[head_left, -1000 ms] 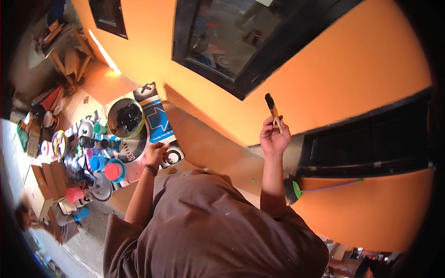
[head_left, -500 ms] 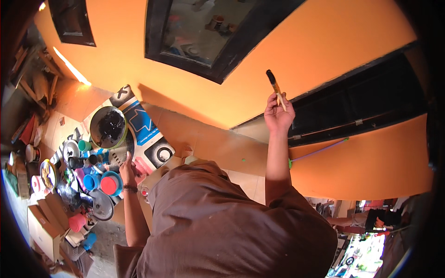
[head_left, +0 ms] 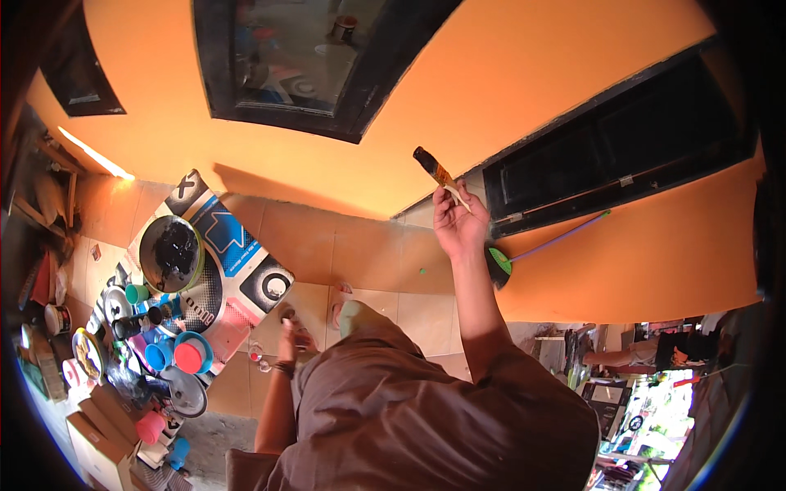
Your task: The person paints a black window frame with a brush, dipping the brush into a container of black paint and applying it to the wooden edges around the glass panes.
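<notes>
My right hand (head_left: 458,225) is raised against the orange wall (head_left: 524,90) and grips a paintbrush (head_left: 434,170) with a pale handle and dark bristles that point up and to the left. My left hand (head_left: 288,326) hangs low over the tan floor tiles (head_left: 360,254), blurred, beside the edge of a printed mat (head_left: 246,266). I cannot tell whether it holds anything. My brown garment fills the lower middle of the view.
On the mat stands a big bucket (head_left: 170,254) of black paint, with several small coloured tubs (head_left: 190,353) and lids around it. A green-headed broom (head_left: 498,266) leans on the wall by a black door (head_left: 622,155). A black window frame (head_left: 327,74) is above, and cardboard boxes (head_left: 94,421) lie at the lower left.
My right hand keeps the brush up at the wall. My left hand has drawn away from the mat's edge toward my body, and the view has shifted.
</notes>
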The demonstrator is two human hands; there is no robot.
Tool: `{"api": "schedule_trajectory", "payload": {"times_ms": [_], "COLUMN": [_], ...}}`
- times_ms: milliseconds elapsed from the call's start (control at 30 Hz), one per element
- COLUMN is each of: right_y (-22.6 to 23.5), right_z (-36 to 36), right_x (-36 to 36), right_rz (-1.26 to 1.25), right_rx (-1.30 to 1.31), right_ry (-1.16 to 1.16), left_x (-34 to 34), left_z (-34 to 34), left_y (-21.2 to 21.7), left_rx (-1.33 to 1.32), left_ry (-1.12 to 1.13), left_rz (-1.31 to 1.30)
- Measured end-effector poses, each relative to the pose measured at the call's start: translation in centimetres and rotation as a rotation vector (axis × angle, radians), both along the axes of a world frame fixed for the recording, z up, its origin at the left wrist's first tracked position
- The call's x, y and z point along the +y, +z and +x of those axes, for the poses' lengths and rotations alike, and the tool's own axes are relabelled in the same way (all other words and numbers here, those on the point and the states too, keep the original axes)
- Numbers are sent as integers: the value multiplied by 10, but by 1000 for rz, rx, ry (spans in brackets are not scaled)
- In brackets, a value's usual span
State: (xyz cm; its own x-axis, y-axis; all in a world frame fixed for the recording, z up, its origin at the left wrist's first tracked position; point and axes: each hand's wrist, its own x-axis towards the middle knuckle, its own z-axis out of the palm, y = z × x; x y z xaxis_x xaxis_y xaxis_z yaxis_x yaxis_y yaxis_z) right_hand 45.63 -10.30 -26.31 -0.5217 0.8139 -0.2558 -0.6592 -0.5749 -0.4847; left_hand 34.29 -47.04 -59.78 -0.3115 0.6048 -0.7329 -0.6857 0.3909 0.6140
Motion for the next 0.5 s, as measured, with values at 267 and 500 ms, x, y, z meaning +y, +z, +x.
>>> {"api": "schedule_trajectory", "payload": {"times_ms": [267,500], "right_y": [-32,-58], "right_z": [30,39], "right_x": [30,70], "right_rz": [-111,-79], "right_rx": [53,61], "right_ry": [97,119], "left_x": [20,73], "left_z": [127,132], "left_y": [-65,3], "left_rx": [791,424], "left_ry": [-627,-651], "left_rz": [166,108]}}
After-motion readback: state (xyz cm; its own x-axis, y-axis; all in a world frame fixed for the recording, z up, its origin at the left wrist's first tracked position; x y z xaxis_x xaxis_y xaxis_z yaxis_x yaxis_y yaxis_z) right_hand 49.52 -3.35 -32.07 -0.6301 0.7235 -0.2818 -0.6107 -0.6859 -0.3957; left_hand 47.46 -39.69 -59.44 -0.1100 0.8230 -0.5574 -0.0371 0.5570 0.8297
